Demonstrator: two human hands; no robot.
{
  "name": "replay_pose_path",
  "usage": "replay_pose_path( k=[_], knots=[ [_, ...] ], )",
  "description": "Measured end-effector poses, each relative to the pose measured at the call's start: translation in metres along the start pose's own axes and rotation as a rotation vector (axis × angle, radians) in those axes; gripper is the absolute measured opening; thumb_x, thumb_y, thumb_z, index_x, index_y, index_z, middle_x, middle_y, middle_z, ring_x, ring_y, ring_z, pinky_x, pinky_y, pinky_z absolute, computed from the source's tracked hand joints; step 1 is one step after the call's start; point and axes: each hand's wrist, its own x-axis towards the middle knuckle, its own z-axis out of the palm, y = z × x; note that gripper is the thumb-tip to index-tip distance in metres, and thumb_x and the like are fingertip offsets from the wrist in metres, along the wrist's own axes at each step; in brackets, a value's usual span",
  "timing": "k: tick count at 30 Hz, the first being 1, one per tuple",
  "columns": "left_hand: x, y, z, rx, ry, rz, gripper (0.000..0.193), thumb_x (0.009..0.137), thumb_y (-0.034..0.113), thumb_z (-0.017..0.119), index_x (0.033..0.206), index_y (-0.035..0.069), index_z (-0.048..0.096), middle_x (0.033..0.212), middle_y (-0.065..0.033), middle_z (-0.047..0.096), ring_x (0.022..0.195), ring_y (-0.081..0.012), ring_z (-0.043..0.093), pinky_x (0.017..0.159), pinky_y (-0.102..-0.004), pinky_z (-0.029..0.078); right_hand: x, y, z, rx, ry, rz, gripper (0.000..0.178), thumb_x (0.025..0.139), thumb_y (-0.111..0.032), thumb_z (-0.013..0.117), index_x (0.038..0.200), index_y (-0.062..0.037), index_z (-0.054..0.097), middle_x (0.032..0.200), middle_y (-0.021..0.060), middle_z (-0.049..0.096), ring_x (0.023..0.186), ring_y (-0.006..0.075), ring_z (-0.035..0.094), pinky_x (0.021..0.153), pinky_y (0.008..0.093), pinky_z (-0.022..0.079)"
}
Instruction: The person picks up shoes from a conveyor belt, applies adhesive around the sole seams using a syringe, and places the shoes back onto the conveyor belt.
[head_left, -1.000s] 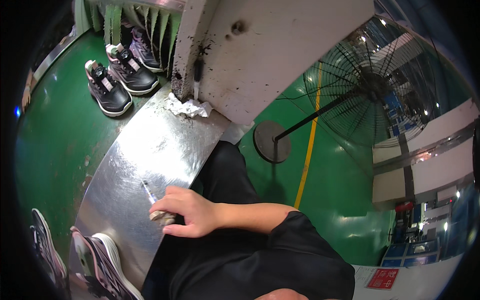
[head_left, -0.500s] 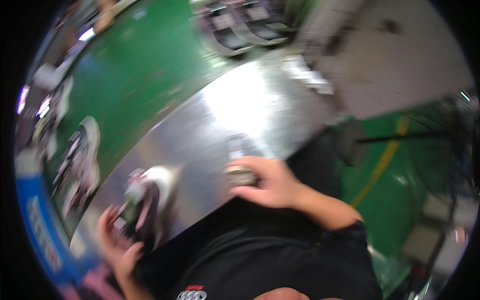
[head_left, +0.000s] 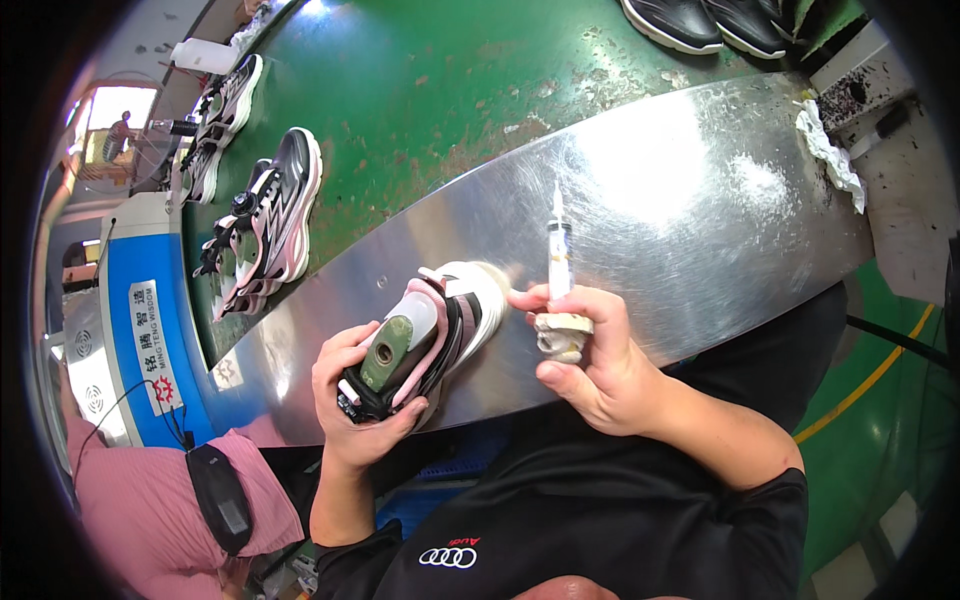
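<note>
My left hand (head_left: pixel 350 385) grips the heel end of a black, pink and white sneaker (head_left: pixel 478 310) above the metal tabletop (head_left: pixel 660 260). A green shoe last (head_left: pixel 388 352) with a round hole fills its opening, and the white toe end points away to the right. To the right of the shoe, my right hand (head_left: pixel 600 370) is closed round a clear syringe (head_left: pixel 559 255), its thin tip pointing away from me. A lumpy off-white piece (head_left: pixel 562 338) sits at the syringe's near end, between thumb and fingers. Whether it is joined to the syringe I cannot tell.
A green belt (head_left: pixel 440 150) beyond the metal carries more sneakers (head_left: pixel 270 215) at left and black shoes (head_left: pixel 690 25) at the far right. Crumpled white paper (head_left: pixel 832 155) lies at the table's right end. A blue-and-white machine housing (head_left: pixel 150 330) and a person's pink clothing (head_left: pixel 150 500) are at left.
The view has swung and sharpened. My left hand, loosely spread beside the shoe before, now grips its heel end. My right hand still holds the off-white piece, and the syringe shows plainly.
</note>
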Motion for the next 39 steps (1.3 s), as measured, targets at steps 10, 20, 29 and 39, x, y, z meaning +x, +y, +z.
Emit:
replay_pose_path(
  k=[10,20,29,39],
  knots=[
    [-0.003,-0.003,-0.001,0.064,-0.003,0.029,0.071,0.059,0.013,0.083,0.118,0.004,0.043,0.118,-0.0231,0.052,0.107,-0.0309,0.053,0.094,-0.0412,0.041,0.011,0.011,0.015,0.035,0.043,-0.027,0.046,0.092,-0.013,0.059,0.126,-0.0065,0.029,0.117,0.0154,0.048,0.101,0.0251,0.056,0.088,0.0356,0.044],
    [-0.002,0.000,-0.001,0.073,0.009,0.012,0.068,0.060,0.012,0.082,0.115,0.003,0.044,0.114,-0.0227,0.053,0.105,-0.0305,0.054,0.093,-0.0406,0.041,0.007,0.011,0.012,0.005,-0.030,-0.030,0.048,0.092,-0.018,0.059,0.126,-0.0081,0.028,0.123,0.0190,0.048,0.116,0.0272,0.049,0.099,0.0418,0.038],
    [-0.003,0.003,-0.001,0.069,0.005,-0.013,0.066,0.059,0.008,0.080,0.114,0.002,0.045,0.112,-0.0206,0.055,0.105,-0.0302,0.055,0.094,-0.0407,0.042,0.009,0.006,0.016,-0.023,0.025,-0.020,0.046,0.090,-0.015,0.061,0.125,-0.0052,0.034,0.110,0.0169,0.051,0.097,0.0320,0.058,0.083,0.0367,0.046],
    [-0.003,0.003,-0.005,0.065,0.008,-0.020,0.064,0.060,0.009,0.081,0.113,0.002,0.046,0.112,-0.0181,0.055,0.107,-0.0295,0.054,0.094,-0.0400,0.042,0.006,0.000,0.017,-0.079,-0.082,0.052,0.048,0.091,-0.012,0.058,0.128,-0.0067,0.027,0.122,0.0185,0.049,0.111,0.0262,0.051,0.096,0.0383,0.039]
  ],
)
